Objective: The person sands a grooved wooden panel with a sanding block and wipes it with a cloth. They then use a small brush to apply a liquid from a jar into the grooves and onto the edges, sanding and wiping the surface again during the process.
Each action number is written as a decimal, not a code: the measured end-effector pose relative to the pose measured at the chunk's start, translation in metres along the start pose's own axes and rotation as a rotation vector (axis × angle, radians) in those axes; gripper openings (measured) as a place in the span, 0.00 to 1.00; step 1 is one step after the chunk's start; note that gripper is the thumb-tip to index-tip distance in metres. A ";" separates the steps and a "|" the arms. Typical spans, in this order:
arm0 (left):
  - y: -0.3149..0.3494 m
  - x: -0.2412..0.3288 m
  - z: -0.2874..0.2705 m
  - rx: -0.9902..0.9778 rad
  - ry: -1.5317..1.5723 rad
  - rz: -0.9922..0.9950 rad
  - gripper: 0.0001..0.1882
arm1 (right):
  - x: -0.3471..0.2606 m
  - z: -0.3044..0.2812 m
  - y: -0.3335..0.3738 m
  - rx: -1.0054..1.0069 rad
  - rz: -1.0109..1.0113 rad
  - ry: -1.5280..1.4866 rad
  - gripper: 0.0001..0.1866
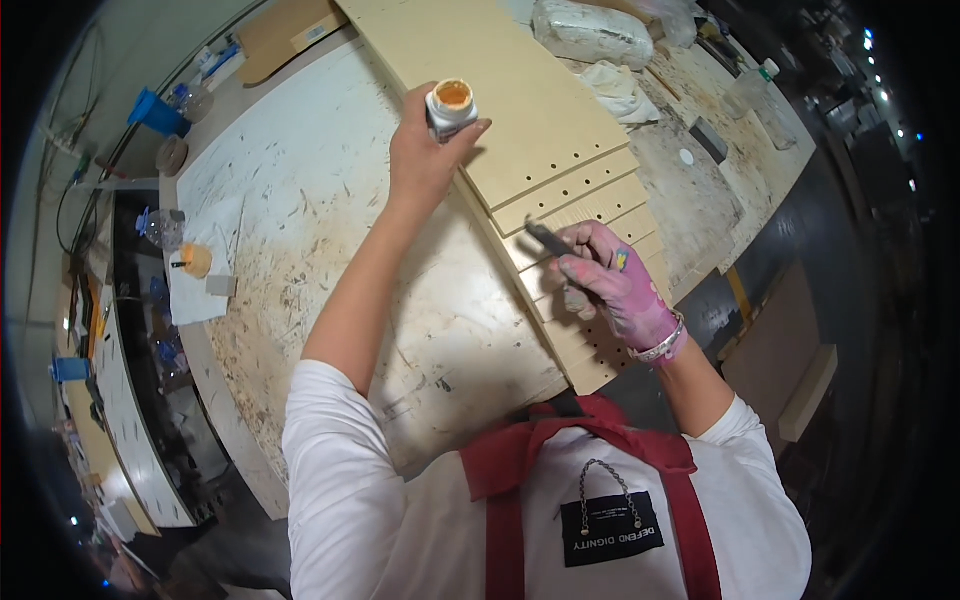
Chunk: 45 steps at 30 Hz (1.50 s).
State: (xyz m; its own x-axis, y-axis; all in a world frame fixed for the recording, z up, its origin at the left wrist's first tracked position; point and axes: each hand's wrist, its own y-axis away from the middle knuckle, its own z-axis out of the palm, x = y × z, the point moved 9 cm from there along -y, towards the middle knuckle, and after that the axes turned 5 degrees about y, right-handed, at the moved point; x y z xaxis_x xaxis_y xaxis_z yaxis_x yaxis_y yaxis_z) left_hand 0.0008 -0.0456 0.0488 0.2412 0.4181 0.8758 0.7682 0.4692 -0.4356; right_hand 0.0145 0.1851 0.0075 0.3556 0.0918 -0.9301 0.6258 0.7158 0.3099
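My bare left hand (pixel 425 155) is wrapped round a small white open-topped bottle (pixel 449 120), with orange-yellow stuff inside its mouth. It is above the far part of a stack of cream boards (pixel 500 85). Fanned out like steps, the boards show rows of small dark holes near their staggered ends. My right hand (pixel 610 275), in a stained pink glove, is closed on a slim dark tool (pixel 548 238) over these ends. The tool's tip points up and left; its exact kind is too blurred to make out.
The boards lie across a stained white worktable (pixel 300 210). At the left are an orange-topped container (pixel 196 260) on white paper and a blue cup (pixel 158 112). A plastic-wrapped bundle (pixel 590 35), a white cloth (pixel 615 92) and a clear bottle (pixel 750 88) occupy the far right.
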 end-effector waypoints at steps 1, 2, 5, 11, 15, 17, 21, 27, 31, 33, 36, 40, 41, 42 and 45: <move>0.003 -0.005 -0.001 0.012 0.065 -0.023 0.28 | -0.006 0.003 0.000 0.012 -0.001 -0.001 0.17; 0.012 -0.006 0.002 0.010 0.198 -0.133 0.28 | -0.008 -0.003 0.000 0.068 0.007 0.034 0.17; 0.044 -0.005 -0.019 0.053 0.079 -0.033 0.28 | -0.011 -0.009 0.002 0.144 0.017 0.104 0.18; 0.113 -0.028 -0.029 -0.084 0.126 -0.250 0.27 | -0.001 -0.005 -0.002 0.186 0.091 0.086 0.23; 0.128 -0.019 -0.013 -0.159 0.176 -0.210 0.25 | 0.010 -0.002 -0.002 0.207 0.074 0.018 0.20; 0.130 -0.019 -0.005 -0.214 0.177 -0.218 0.25 | 0.011 -0.007 -0.001 0.251 0.047 0.013 0.18; 0.117 -0.020 -0.007 -0.175 0.236 -0.227 0.26 | -0.006 -0.003 0.002 0.208 -0.054 0.247 0.14; 0.060 -0.009 -0.008 -0.267 0.130 -0.052 0.34 | -0.023 -0.001 -0.013 0.169 -0.194 0.431 0.18; 0.045 -0.027 0.003 -0.430 0.298 -0.290 0.34 | -0.040 0.011 -0.017 0.132 -0.399 0.602 0.18; 0.045 -0.030 0.001 -0.444 0.352 -0.349 0.32 | -0.043 0.011 -0.021 0.126 -0.402 0.673 0.18; 0.046 -0.035 0.000 -0.435 0.431 -0.337 0.32 | -0.049 0.016 -0.024 0.137 -0.373 0.762 0.18; 0.046 -0.038 0.002 -0.424 0.461 -0.320 0.31 | -0.056 0.024 -0.022 0.180 -0.342 0.856 0.19; 0.046 -0.037 0.002 -0.412 0.469 -0.301 0.30 | -0.055 0.025 -0.023 0.176 -0.339 0.859 0.19; 0.046 -0.038 0.002 -0.408 0.472 -0.304 0.30 | -0.056 0.028 -0.023 0.186 -0.383 0.943 0.18; 0.047 -0.039 0.003 -0.415 0.448 -0.295 0.30 | -0.059 0.034 -0.024 0.226 -0.414 1.114 0.17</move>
State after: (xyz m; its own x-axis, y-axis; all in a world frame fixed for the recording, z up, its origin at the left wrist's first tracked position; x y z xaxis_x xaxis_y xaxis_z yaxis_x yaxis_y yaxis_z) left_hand 0.0254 -0.0374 -0.0064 0.1400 -0.0864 0.9864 0.9820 0.1394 -0.1272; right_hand 0.0022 0.1386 0.0614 -0.6238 0.5097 -0.5925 0.6975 0.7052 -0.1277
